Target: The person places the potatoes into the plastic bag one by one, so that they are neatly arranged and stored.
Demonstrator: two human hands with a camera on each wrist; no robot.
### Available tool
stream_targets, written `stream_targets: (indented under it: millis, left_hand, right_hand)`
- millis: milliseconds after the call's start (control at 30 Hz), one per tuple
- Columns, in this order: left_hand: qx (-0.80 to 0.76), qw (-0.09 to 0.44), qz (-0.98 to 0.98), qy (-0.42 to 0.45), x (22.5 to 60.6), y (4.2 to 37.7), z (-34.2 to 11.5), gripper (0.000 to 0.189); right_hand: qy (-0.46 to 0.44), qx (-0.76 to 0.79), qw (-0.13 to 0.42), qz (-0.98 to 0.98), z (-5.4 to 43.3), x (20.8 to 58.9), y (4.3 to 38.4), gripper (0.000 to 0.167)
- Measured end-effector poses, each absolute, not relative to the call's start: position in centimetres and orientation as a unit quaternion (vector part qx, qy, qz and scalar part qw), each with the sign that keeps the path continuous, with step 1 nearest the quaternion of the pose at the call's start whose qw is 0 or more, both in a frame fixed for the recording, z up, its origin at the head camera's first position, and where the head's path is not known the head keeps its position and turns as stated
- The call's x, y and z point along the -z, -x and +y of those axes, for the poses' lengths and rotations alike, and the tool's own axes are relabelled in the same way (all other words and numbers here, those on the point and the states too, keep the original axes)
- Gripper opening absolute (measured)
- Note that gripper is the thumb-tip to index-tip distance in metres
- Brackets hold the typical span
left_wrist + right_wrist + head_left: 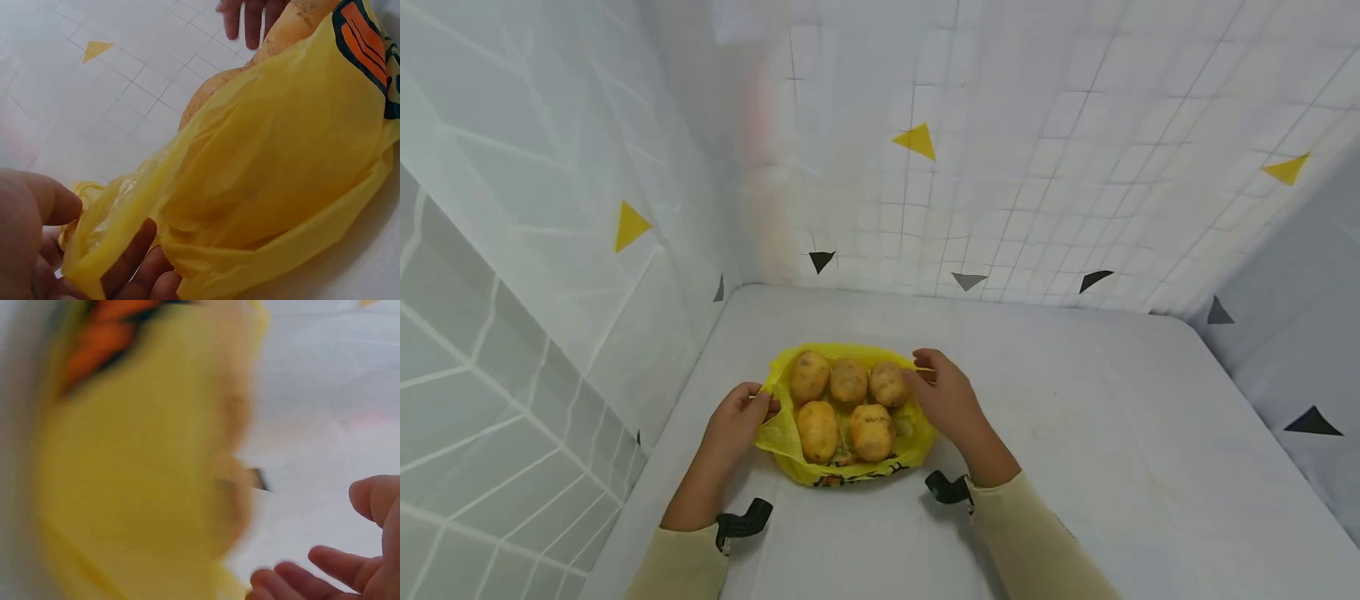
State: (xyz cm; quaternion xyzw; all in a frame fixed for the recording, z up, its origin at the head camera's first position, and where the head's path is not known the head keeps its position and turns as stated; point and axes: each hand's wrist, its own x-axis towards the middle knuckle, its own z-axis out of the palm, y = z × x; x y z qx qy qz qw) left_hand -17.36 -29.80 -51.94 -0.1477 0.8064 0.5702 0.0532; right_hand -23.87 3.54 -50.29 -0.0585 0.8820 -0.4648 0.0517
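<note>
A yellow plastic bag (790,471) with dark and orange print lies on the table, its mouth spread wide. Several potatoes (872,433) sit inside, facing up through the opening. My left hand (741,421) pinches the bag's left rim; in the left wrist view, the thin film (119,231) runs between thumb and fingers. At the bag's right rim is my right hand (951,400), beside the upper right potato (889,385). In the right wrist view, the fingers (340,562) are spread with nothing between them, and the bag is blurred.
The bag rests on a white-covered table (1075,433). Pale sheeted walls with yellow and dark triangle markers (917,142) stand behind and on both sides. Each wrist carries a black camera mount (745,521).
</note>
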Motion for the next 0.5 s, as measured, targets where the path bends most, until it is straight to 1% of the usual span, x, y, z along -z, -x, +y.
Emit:
stream_targets:
  millis: [67,133,233,300,400,500]
  left_hand:
    - [-0.568,0.058,0.807,0.152,52.1,17.6,-29.7,0.036]
    - [-0.562,0.062,0.81,0.156,52.1,17.7,-29.8,0.035]
    - [-0.561,0.062,0.81,0.161,52.2,17.5,-30.0,0.034]
    - [-0.562,0.058,0.81,0.16,52.3,17.3,-30.0,0.034]
    - [-0.563,0.051,0.81,0.159,52.4,17.1,-30.1,0.034]
    - [-0.555,0.047,0.815,0.161,52.6,16.9,-30.3,0.034]
  right_hand:
    - [0.047,0.469,0.027,0.881,4.8,48.8,23.7,0.049]
    - [0.041,0.467,-0.012,0.883,6.2,47.5,23.4,0.046]
    - [0.03,0.452,-0.077,0.888,8.2,45.9,23.1,0.047]
    - [0.02,0.436,-0.105,0.894,9.3,45.0,23.0,0.049]
    - [0.011,0.417,-0.122,0.901,10.6,44.1,22.8,0.049]
    - [0.011,0.407,-0.108,0.907,11.2,43.7,22.3,0.051]
